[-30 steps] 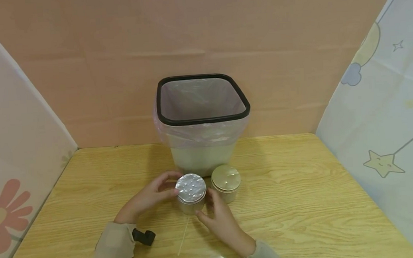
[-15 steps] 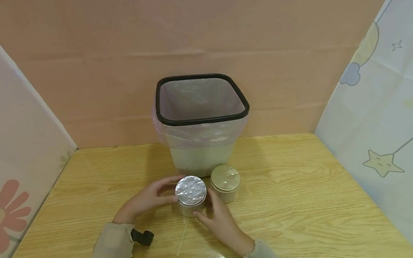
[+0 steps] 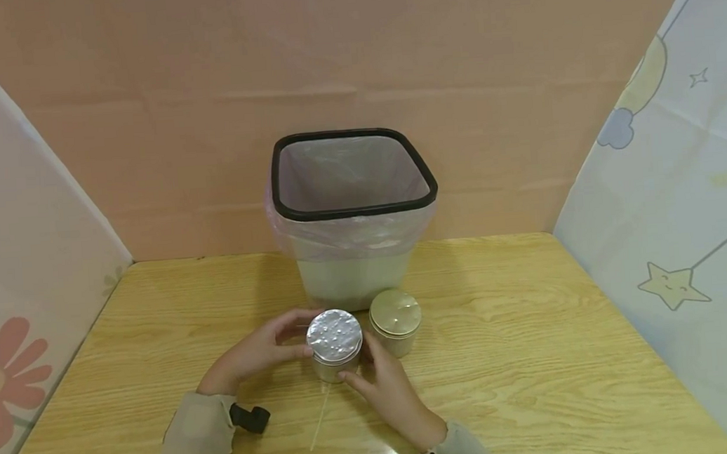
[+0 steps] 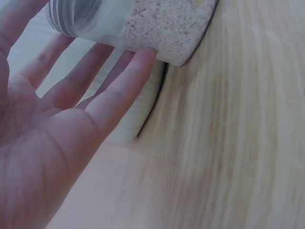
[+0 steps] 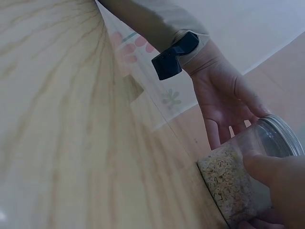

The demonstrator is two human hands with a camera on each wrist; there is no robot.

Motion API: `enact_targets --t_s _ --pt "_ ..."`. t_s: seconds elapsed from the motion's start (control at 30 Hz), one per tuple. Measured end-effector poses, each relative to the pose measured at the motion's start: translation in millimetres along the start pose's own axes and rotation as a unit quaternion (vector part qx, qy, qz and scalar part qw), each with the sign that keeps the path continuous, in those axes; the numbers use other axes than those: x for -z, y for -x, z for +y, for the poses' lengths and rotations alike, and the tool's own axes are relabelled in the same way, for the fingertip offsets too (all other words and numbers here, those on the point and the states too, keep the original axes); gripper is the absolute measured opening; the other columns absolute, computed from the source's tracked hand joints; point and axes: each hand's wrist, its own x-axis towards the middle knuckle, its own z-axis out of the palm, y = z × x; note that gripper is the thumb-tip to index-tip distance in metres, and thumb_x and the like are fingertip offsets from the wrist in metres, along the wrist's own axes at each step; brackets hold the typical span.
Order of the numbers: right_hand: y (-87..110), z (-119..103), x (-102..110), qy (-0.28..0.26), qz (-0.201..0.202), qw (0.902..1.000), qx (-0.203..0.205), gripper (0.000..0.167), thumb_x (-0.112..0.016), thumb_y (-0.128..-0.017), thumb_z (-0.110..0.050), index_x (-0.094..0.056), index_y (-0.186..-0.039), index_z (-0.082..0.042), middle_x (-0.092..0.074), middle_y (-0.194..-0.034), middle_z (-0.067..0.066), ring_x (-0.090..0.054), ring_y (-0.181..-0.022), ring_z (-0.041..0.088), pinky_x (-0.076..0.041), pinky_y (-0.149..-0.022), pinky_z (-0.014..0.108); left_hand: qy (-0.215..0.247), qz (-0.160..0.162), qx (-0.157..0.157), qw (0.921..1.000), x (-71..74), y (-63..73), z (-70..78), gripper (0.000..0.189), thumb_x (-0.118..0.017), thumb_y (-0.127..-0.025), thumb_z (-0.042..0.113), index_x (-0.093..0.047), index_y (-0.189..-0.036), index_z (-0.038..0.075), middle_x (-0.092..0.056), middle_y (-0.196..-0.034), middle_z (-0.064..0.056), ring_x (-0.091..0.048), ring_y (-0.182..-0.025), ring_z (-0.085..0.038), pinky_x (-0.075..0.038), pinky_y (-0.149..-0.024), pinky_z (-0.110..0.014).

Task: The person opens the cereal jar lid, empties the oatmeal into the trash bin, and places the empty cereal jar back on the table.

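Note:
A clear jar [image 3: 330, 372] with a dented silver lid [image 3: 333, 334] stands on the table, tilted in neither wrist view relative to the tabletop. Pale, flaky bits fill its lower part, seen through the wall in the right wrist view. My left hand [image 3: 264, 351] holds its left side, thumb at the lid's edge and fingers reaching around the back. In the left wrist view those fingers [image 4: 126, 78] touch the wall. My right hand [image 3: 387, 387] grips the right side, its thumb low on the front. Just right stands a second jar [image 3: 400, 345] with a gold-toned lid.
A white bin [image 3: 354, 277] with a black rim and a pinkish liner stands right behind the jars. A thin pale streak [image 3: 319, 418] runs along the wooden table [image 3: 505, 358] in front. Printed cloths [image 3: 671, 184] hang at both sides.
The silver-lidded jar has shifted slightly toward me, both hands staying on it. My left thumb and index finger have moved a little lower. The gold-lidded jar and bin stay put.

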Motion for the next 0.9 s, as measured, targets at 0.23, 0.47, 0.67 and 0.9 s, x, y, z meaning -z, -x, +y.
enact_targets --t_s 0.23,0.47,0.67,0.9 --pt "0.1 0.4 -0.3 -0.012 0.002 0.9999 0.000 0.070 -0.076 -0.092 -0.026 -0.043 -0.145 0.004 -0.059 -0.137 0.021 -0.061 -0.124 0.033 -0.051 -0.105 0.045 -0.002 0.003 -0.002 1.0000 0.0 0.0 0.6 0.051 -0.073 -0.094 0.012 -0.055 -0.142 0.011 -0.052 -0.148 -0.009 -0.047 -0.136 -0.036 -0.038 -0.113 -0.058" --pt "0.2 -1.8 -1.2 -0.021 0.002 0.9998 -0.001 0.071 -0.076 -0.091 -0.024 -0.041 -0.147 0.003 -0.058 -0.139 0.022 -0.061 -0.124 0.033 -0.052 -0.104 0.044 -0.007 0.005 0.003 1.0000 0.5 1.5 2.5 0.051 -0.074 -0.094 0.013 -0.055 -0.141 0.009 -0.053 -0.146 -0.011 -0.047 -0.136 -0.038 -0.039 -0.112 -0.057" --pt "0.6 -4.4 -0.7 -0.007 0.006 1.0000 0.001 0.069 -0.075 -0.092 -0.025 -0.043 -0.146 0.001 -0.062 -0.134 0.019 -0.063 -0.119 0.031 -0.054 -0.101 0.043 -0.005 0.004 0.001 1.0000 0.4 1.9 2.0 0.053 -0.074 -0.094 0.013 -0.054 -0.143 0.010 -0.053 -0.146 -0.011 -0.046 -0.137 -0.038 -0.038 -0.113 -0.058" --pt "0.1 -3.6 -0.4 0.010 0.005 0.9999 -0.004 0.065 -0.077 -0.091 -0.026 -0.047 -0.143 0.000 -0.066 -0.126 0.015 -0.066 -0.111 0.027 -0.058 -0.094 0.039 -0.013 -0.013 0.017 0.9997 -0.2 4.0 2.5 0.066 -0.070 -0.097 0.017 -0.040 -0.156 0.011 -0.043 -0.155 -0.013 -0.044 -0.139 -0.039 -0.039 -0.112 -0.059"
